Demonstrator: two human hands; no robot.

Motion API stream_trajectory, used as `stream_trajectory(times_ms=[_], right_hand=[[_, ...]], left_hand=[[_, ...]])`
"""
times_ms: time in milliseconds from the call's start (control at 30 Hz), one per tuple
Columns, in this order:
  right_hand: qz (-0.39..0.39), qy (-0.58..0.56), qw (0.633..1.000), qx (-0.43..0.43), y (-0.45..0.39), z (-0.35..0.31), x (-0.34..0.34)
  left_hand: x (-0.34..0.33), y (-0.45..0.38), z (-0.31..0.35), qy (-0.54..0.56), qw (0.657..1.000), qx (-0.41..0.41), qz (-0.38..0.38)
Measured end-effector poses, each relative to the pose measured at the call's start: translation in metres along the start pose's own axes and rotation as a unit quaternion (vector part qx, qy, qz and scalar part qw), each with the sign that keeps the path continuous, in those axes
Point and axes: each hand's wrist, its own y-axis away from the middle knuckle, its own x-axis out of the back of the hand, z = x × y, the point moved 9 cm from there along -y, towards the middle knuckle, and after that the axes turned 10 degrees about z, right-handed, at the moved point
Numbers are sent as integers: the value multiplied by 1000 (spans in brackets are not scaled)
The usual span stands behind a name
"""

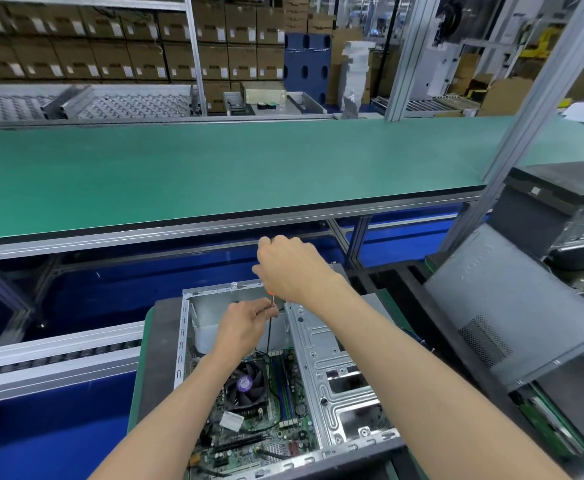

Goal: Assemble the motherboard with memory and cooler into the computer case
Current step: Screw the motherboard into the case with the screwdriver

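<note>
An open metal computer case [332,372] lies on a pallet in front of me. Inside it sits the green motherboard [249,431], with a black cooler fan [245,384] and memory sticks [281,386] fitted. My right hand [290,268] grips the handle of a screwdriver [269,327] held upright over the board's far edge. My left hand [245,323] pinches the thin shaft just below the handle. The handle is hidden in my right fist, apart from a bit of orange.
A long green workbench [214,168] runs across ahead. A roller conveyor [51,358] lies at the left. Other grey computer cases [512,306] stand at the right beside an aluminium post [532,112]. Shelves of cardboard boxes fill the background.
</note>
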Motion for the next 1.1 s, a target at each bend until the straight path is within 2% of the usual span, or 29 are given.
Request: stream_trajectory(times_ms=[67,233,400,567,733,900,967,1033,1100], right_hand=[[25,53,998,-15,1,5,2],[-49,-70,996,4,2,5,-4],[8,34,999,-14,1,5,-3],[-57,-82,995,27,-4,-8,-8],[22,41,999,8,-5,-12,-7],[-71,-69,994,50,-5,-16,-12],[-48,-48,997,39,-4,-14,-11],[6,22,1000,11,-5,-11,-7],[18,32,999,2,-6,-8,-7]], left_hand=[[-4,2,-2,-1,1000,9,-7],[-5,0,-4,2,1000,10,-8],[-8,1,-11,-15,1000,3,-15],[-4,2,-19,13,1000,17,-9],[-8,5,-20,-6,1000,4,-12],[-6,3,-26,-1,1000,21,-12],[-9,4,-25,-3,1000,16,-18],[-13,4,-26,-12,1000,18,-22],[-14,4,-25,-16,1000,20,-18]])
